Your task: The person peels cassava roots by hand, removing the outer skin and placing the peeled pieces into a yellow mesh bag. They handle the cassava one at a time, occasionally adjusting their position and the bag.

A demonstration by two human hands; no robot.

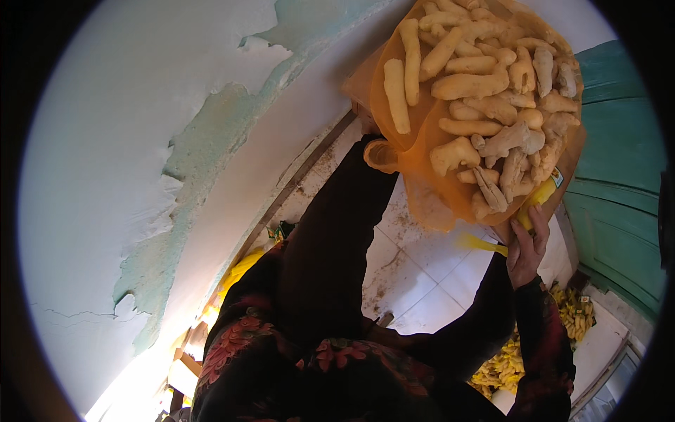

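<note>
My right hand (529, 245) holds a yellow mesh bag (533, 207) by its gathered part, at the near right edge of a brown stand. A yellow tail end (480, 243) sticks out to the left of the hand. A label with print sits at the bag's far end. Right beside it spreads an orange plastic bag (422, 150) with a looped handle, heaped with ginger roots (474, 84). Whether the roots lie inside the bag or on top of it, I cannot tell. Out of view is my left hand; dark sleeve and floral clothing show at lower left.
Several filled yellow mesh bags (572, 314) lie on the floor at right, with more (501, 369) below. The brown stand (577, 150) carries the orange bag. A peeling wall (221, 137) rises at left, a green door (617, 221) at right. White tiles (411, 258) show between my legs.
</note>
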